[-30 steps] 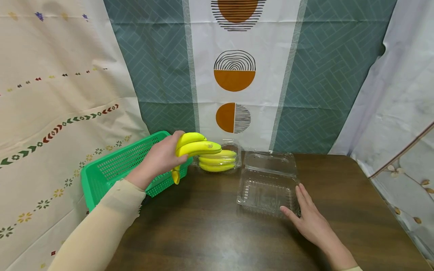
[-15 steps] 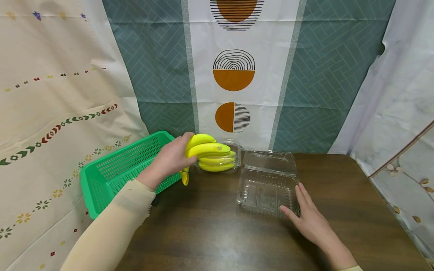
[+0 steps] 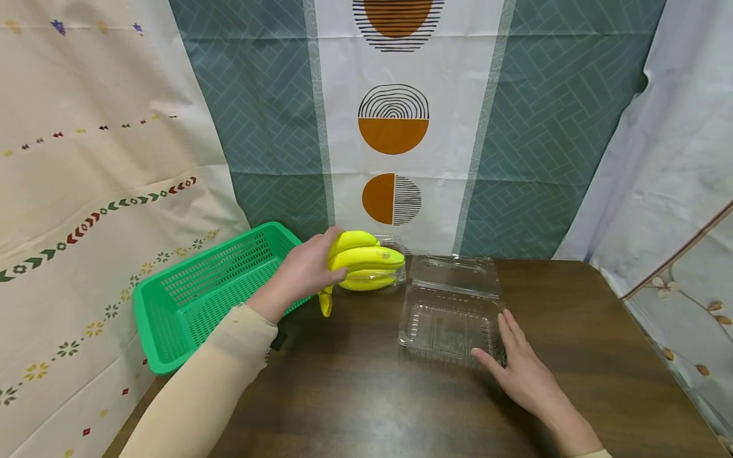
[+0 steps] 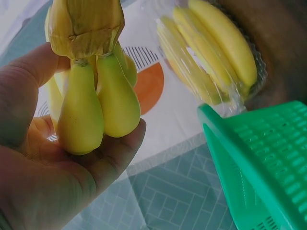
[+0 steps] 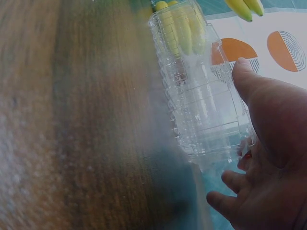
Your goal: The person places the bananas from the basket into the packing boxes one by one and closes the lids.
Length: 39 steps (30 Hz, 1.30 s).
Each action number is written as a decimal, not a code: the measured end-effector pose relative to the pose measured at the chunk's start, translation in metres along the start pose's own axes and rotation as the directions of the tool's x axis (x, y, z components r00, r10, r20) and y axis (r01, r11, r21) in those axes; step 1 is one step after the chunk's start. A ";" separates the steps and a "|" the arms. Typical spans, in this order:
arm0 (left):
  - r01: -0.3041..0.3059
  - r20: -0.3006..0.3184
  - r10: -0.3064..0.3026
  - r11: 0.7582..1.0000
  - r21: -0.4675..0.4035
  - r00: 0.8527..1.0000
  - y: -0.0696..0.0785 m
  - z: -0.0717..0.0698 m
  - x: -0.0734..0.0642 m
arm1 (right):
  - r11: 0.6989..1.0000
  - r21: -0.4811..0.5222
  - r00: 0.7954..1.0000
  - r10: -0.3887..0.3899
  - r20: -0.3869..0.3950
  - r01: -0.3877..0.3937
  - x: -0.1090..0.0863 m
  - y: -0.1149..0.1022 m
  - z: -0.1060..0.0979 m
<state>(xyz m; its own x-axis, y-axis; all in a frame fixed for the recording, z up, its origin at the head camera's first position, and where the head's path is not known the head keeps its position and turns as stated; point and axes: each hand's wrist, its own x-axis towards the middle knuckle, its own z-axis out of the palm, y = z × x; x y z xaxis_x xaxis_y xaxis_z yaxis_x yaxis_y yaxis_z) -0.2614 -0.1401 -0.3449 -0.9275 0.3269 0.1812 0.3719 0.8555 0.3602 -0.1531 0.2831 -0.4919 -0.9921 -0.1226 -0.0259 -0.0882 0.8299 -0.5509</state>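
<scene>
My left hand [image 3: 306,270] grips a bunch of yellow bananas [image 3: 366,257] near its stem, holding it up above the table. In the left wrist view, fingers and thumb curl round the bunch, whose brownish stem [image 4: 86,28] faces the camera. Farther right lies a clear plastic clamshell box [image 3: 446,327], lid folded back and nothing inside. My right hand [image 3: 527,375] has its fingers straight, with fingertips at the box's right edge. Behind the held bunch, another clear box [image 3: 401,275] contains more bananas [image 3: 363,284]; the held bunch partly hides it in the head view.
A green plastic basket [image 3: 150,327] stands at the left, partly behind my left forearm. The dark wooden table [image 3: 355,394] ends at a patterned cloth [image 3: 395,70] at the back. Hanging cloths also border the left and right sides.
My left hand has carried the banana bunch to the right, away from the basket and across the front of the filled box. My right hand and the open box have stayed put.
</scene>
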 end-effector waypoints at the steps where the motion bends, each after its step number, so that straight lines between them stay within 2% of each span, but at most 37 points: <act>1: -0.005 -0.001 0.005 1.000 0.003 1.000 0.001 0.001 0.000 | 1.000 0.000 1.000 0.000 0.000 0.000 0.000 0.000 0.000; 16: -0.094 -0.016 0.094 0.996 -0.006 0.995 0.019 0.022 0.013 | 1.000 -0.006 1.000 0.003 -0.003 -0.003 0.000 0.001 0.001; 26: -0.121 0.007 0.121 0.993 -0.003 0.993 0.031 0.034 0.020 | 1.000 -0.005 1.000 0.008 -0.001 -0.008 0.000 0.001 0.000; 39: -0.140 0.030 0.142 0.988 -0.060 0.989 0.050 0.052 0.029 | 1.000 -0.005 1.000 0.020 0.008 -0.020 0.000 0.000 -0.001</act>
<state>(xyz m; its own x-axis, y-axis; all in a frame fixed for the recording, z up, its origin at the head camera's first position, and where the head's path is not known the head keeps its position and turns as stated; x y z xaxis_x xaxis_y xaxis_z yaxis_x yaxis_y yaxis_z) -0.2716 -0.0672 -0.3698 -0.8662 0.4566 0.2030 0.4994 0.7761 0.3852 -0.1537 0.2834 -0.4911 -0.9929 -0.1108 -0.0435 -0.0693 0.8349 -0.5461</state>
